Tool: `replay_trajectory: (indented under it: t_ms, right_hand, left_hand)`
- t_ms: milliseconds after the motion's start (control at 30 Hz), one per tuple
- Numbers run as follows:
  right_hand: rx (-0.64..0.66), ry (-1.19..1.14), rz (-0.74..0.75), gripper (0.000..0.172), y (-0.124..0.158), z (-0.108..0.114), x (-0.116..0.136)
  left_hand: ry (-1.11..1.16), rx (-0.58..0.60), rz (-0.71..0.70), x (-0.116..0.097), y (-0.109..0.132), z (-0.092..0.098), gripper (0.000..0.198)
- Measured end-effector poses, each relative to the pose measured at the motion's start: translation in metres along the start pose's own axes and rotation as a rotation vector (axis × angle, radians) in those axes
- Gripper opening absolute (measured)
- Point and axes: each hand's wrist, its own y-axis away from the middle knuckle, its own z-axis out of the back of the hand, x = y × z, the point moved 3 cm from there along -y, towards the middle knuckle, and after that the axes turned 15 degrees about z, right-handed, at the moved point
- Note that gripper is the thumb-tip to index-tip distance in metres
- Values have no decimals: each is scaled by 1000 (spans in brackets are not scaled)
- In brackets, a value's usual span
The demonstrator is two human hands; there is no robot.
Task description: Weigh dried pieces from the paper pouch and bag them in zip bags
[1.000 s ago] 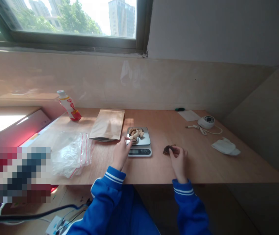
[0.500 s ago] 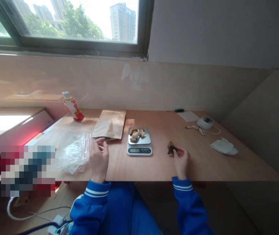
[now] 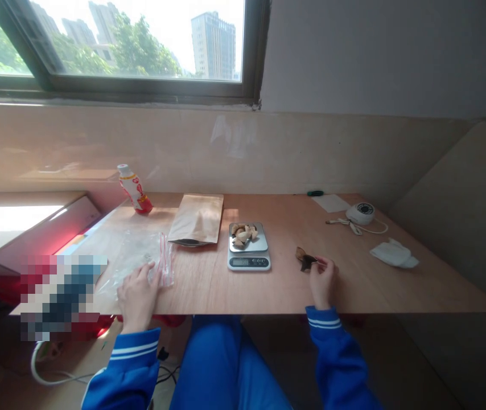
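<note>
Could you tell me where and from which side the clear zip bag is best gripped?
Probably by its red zip strip, pinched from the right. The clear zip bag lies flat and limp, so only that stiffer edge offers the fingers a ridge; the left hand rests on its near part.

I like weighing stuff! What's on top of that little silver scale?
A small heap of pale, tan chunks sits on the scale's metal plate. The plate under the heap is covered, and the number on the display is too small to read.
</note>
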Motion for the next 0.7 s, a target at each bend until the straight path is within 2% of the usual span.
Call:
replay_trajectory:
  t_ms: [67,133,200,267,333,400,467,533,600,700]
  right_hand:
    - [-16,32,16,21,-2,2,5]
    - [-59,56,50,22,-3,7,12]
    - [-113,74,92,20,-1,12,25]
    - [-101,49,112,19,5,14,45]
    - [43,-61,92,23,18,8,74]
    - [315,-249,55,27,38,-8,112]
    - [617,-446,80,30,61,-27,155]
    - [824,-620,151,32,83,-44,194]
    - [881,-740,196,30,95,-55,220]
    - [827,-758,217,28,97,-63,234]
  left_hand:
    - [25,-37,17,1,0,0,36]
    - [88,-125,52,2,0,2,34]
    - [192,-267,78,1,2,8,34]
    - [340,-431,52,-5,8,17,31]
    - [497,-565,-36,-16,22,27,24]
    - [627,-635,-149,-34,43,35,19]
    - [751,-617,-249,-54,68,38,22]
    - [862,-514,-356,-72,92,36,26]
    - [955,-409,-417,-83,109,31,28]
    - [1080,-251,-418,-82,115,23,29]
